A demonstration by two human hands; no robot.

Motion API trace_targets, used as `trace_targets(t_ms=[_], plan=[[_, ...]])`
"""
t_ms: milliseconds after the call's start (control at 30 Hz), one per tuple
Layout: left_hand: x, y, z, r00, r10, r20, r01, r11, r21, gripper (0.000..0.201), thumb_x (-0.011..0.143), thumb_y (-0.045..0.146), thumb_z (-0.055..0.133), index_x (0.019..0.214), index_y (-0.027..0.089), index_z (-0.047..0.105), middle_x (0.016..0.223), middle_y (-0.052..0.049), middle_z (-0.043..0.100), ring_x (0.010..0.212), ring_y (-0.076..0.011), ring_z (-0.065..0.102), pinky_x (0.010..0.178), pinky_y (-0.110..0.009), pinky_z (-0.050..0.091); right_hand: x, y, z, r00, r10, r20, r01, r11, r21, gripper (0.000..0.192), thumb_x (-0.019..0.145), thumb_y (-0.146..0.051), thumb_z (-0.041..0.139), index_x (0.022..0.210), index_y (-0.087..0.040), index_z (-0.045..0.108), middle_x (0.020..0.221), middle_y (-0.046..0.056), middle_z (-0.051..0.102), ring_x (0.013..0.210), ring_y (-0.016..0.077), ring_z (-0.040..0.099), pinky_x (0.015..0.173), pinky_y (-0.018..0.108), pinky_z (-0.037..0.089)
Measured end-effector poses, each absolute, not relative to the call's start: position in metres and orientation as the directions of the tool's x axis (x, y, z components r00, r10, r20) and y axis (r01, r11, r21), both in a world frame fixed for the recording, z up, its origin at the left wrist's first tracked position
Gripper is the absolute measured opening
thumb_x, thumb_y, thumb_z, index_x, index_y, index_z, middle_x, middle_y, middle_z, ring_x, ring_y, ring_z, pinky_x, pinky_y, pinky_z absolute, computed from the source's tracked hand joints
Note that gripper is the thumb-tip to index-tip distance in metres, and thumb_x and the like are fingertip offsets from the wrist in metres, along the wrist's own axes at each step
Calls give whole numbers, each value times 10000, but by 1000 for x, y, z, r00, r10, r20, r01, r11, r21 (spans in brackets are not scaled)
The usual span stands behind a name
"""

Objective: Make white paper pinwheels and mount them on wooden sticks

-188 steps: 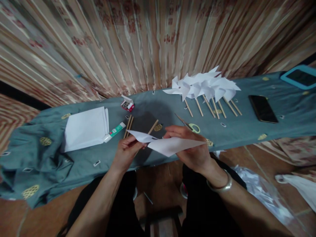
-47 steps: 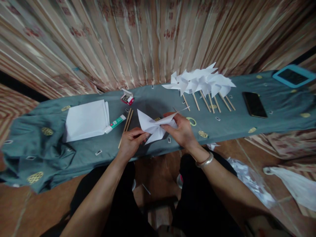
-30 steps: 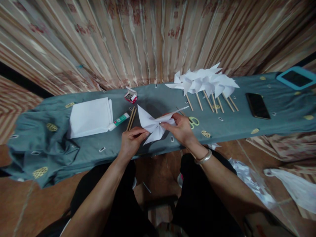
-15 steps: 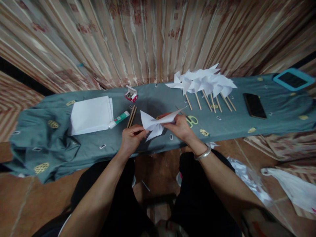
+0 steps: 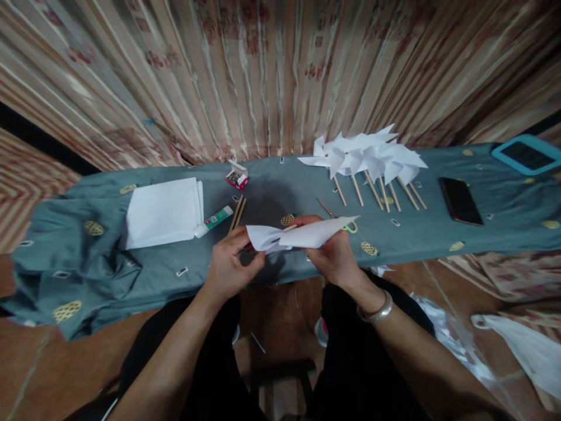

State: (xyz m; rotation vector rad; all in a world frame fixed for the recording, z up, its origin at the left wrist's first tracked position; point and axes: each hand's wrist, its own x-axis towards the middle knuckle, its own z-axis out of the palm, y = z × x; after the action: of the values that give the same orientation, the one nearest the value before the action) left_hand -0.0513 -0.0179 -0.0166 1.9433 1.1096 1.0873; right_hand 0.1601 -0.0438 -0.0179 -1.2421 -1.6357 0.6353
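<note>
A white paper pinwheel is held up above the front of the table, seen nearly edge-on. My right hand grips its right side, the fingers partly behind the paper. A short bit of wooden stick shows by those fingertips. At the left blade is my left hand, fingers curled behind the paper and thumb below it. Two loose wooden sticks lie just beyond my left hand. Green-handled scissors lie partly hidden behind the pinwheel.
Several finished pinwheels on sticks lie at the back right. A phone and a blue-framed device are farther right. To the left are stacked white paper, a glue stick and a small red box of metal pins.
The pinwheel has been tipped, so its blades look flatter and more edge-on. My left thumb has opened out from its pinch. The whole view has shifted slightly.
</note>
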Motion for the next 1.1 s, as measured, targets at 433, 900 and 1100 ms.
trace_targets(t_ms=[433, 900, 1100], plan=[[-43, -17, -12, 242, 803, 545, 351, -596, 723, 151, 835, 239, 702, 960, 185, 768, 932, -72, 718, 827, -173, 684, 741, -275, 559, 144, -49, -6, -158, 753, 638, 547, 605, -579, 319, 852, -318, 658, 1152, -239, 579, 1014, 54, 715, 969, 232, 683, 845, 402, 569], [-53, -20, -6, 270, 706, 654, 390, -702, 596, 185, 867, 199, 662, 1030, 184, 749, 948, -64, 705, 835, -159, 668, 724, -263, 545, 138, -48, -8, -187, 692, 698, 564, 657, -500, 343, 864, -231, 643, 1202, -219, 588, 1065, 59, 725, 1018, 229, 671, 964, 438, 527], [-58, -22, -2, 315, 663, 679, 432, -737, 520, 196, 881, 243, 661, 1055, 182, 725, 942, -52, 689, 856, -166, 645, 767, -307, 532, 139, -50, -4, -221, 692, 688, 533, 676, -509, 313, 890, -243, 623, 1198, -192, 603, 1068, 66, 724, 1051, 222, 661, 1004, 418, 499]])
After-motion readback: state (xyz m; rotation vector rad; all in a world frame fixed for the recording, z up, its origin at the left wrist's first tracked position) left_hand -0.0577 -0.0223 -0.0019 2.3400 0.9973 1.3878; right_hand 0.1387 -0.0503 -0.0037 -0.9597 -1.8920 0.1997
